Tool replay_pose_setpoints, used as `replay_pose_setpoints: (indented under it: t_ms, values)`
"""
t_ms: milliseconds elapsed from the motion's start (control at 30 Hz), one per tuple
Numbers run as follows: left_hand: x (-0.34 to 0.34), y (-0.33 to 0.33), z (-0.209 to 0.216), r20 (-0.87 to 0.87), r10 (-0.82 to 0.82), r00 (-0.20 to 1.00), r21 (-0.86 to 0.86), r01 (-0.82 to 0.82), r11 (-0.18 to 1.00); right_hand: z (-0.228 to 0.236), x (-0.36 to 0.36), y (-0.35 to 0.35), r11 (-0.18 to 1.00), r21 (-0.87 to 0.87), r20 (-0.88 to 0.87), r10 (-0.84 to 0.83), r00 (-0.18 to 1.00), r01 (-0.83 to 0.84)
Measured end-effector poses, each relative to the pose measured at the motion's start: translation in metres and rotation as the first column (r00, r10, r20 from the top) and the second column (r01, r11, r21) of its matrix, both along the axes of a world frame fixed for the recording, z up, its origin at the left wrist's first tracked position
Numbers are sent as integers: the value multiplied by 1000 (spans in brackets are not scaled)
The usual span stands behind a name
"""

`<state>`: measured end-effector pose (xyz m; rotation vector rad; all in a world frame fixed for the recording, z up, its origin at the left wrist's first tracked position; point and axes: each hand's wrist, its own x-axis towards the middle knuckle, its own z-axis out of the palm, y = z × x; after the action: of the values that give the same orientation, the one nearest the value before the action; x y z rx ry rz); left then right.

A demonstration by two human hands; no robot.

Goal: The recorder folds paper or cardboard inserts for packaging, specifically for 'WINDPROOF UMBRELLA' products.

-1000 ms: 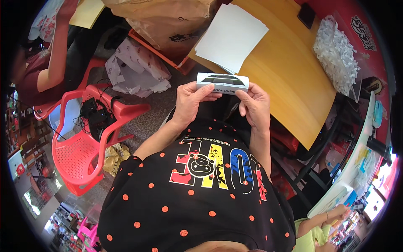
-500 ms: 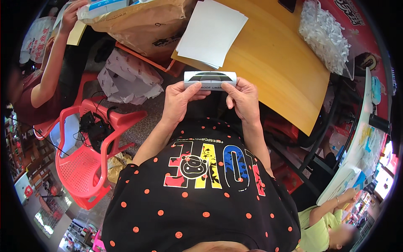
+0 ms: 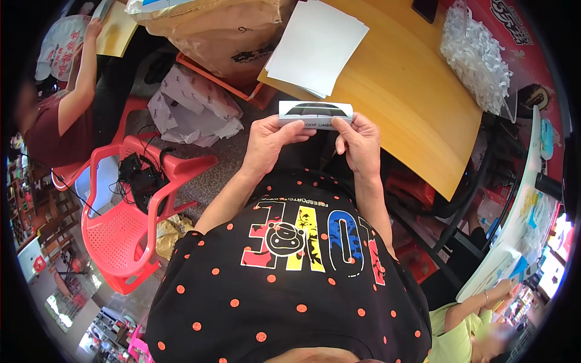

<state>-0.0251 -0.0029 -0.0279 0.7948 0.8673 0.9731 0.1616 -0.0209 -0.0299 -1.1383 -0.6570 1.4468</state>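
L hand [image 3: 264, 142] pinches the L end of a small white/grey printed piece [image 3: 315, 109], R hand [image 3: 361, 142] pinches the R end; thumbs on its front, fingers curled behind, both grips narrow. It's held approx. level in front of the torso, on the near side of a stack of white sheets [image 3: 318, 48] on the wooden table [image 3: 417, 103]. Can't tell if it's a box or curved card. Its upper part has a dark dome-shaped pic; dark caps run along the grey strip below, partly hidden by thumbs. Other print: black characters + Latin caps on the lg. brown bag [image 3: 203, 27]; red characters on the white plastic bag [image 3: 60, 45] far L; sm. dark marks on the crumpled white bag [image 3: 187, 109]; big multicol. letters w/ a cartoon pig face on the black shirt [image 3: 242, 327], plus a smaller pale line above; dark, pale-edged characters on the red wall [image 3: 535, 48], upper R.
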Motion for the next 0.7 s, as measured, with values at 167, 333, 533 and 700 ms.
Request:
replay_pose_setpoints:
  t_ms: [167,333,533,700]
  values:
    - [-4,1,-1,16,-23,1000,4,23,1000,-5,4,0,1000,8,-29,24,999,-23]
    - [-6,4,0,-37,-11,999,34,12,999,-1,-2,0,1000,-13,-52,9,999,-10]
    - [-11,5,-1,-37,60,997,80,-57,995,23,4,-4,966,255,717,-165,678,-33]
    - [-7,3,2,-161,55,985,230,-16,973,24,12,-3,893,379,866,-248,434,-245]
